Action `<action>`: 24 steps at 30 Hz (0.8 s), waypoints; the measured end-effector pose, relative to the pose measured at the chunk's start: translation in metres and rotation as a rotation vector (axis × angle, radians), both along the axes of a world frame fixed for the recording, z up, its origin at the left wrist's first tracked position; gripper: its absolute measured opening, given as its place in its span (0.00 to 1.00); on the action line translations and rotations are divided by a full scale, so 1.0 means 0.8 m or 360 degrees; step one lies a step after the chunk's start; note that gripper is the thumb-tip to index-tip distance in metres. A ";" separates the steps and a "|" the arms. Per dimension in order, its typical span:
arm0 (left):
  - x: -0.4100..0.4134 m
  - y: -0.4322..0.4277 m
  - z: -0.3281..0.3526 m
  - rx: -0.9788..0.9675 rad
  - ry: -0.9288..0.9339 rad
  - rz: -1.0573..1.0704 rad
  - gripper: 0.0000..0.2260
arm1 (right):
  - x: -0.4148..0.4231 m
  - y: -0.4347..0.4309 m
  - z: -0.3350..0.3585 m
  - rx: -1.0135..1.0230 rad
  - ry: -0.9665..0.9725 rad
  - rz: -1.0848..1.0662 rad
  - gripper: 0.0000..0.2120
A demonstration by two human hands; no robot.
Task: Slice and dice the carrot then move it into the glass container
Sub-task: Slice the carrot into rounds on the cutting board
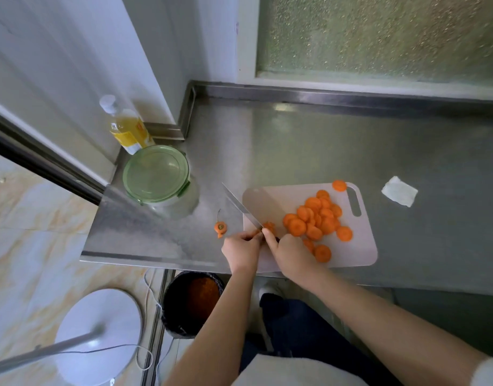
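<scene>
On the pale cutting board point(359, 246) lies a heap of round carrot slices point(319, 218). My right hand point(289, 253) grips the handle of a knife point(241, 207), whose blade points up and left over the board's left edge. My left hand point(243, 250) pinches a small remaining carrot piece point(268, 227) right beside the blade. The cut-off carrot top point(220, 227) lies on the steel counter left of the board. The glass container point(161, 182), closed with a green lid, stands further left.
A bottle of yellow oil point(127, 126) stands behind the container by the wall. A folded white tissue point(399, 191) lies right of the board. Below the steel counter's point(323, 151) front edge are a black bin point(191, 302) and a white fan base point(100, 332).
</scene>
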State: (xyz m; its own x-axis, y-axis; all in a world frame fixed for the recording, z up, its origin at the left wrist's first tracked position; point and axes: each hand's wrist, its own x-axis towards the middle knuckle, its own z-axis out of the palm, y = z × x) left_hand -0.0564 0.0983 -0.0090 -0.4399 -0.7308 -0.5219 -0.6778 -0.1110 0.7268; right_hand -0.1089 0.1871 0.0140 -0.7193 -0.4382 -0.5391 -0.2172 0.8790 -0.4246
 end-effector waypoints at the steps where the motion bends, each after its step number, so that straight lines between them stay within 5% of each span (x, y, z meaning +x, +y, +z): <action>1: 0.000 0.000 0.000 -0.0011 0.0006 0.0000 0.04 | 0.003 -0.001 -0.001 0.0014 -0.0029 0.0037 0.28; 7: 0.000 0.001 -0.003 -0.0023 0.0009 0.0005 0.06 | -0.003 0.000 0.005 -0.0037 -0.0113 -0.0115 0.22; 24: -0.005 0.003 -0.005 -0.0054 0.0035 -0.0068 0.08 | -0.043 0.017 0.004 -0.0557 -0.0254 -0.0488 0.32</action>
State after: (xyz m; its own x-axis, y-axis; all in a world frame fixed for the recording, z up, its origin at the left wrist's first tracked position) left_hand -0.0606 0.1006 -0.0130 -0.4824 -0.7282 -0.4869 -0.6650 -0.0574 0.7447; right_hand -0.1433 0.2006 0.0172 -0.7638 -0.3937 -0.5114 0.1210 0.6910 -0.7127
